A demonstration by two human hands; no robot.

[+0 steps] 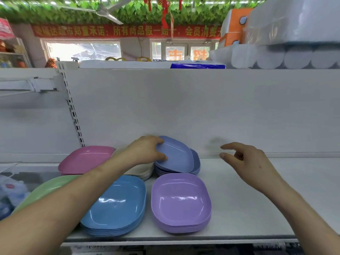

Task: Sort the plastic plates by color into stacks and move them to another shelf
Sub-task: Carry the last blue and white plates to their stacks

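In the centre of the frame I see the left hand gripping the left edge of a periwinkle plate, with fingers curled over the far rim and the thumb on the near one. The plate is tilted over the periwinkle stack at the back of the white shelf; I cannot tell whether it rests on the stack. Right of centre, the right hand hovers above the shelf, fingers loosely spread, holding nothing. Just below the periwinkle stack, in the lower centre, lies the lilac stack. Left of that is the sky-blue stack, partly under the left forearm. A cream stack shows just left of the periwinkle one, behind the left wrist. The pink stack sits at middle left, and a green plate peeks out at lower left beneath the arm.
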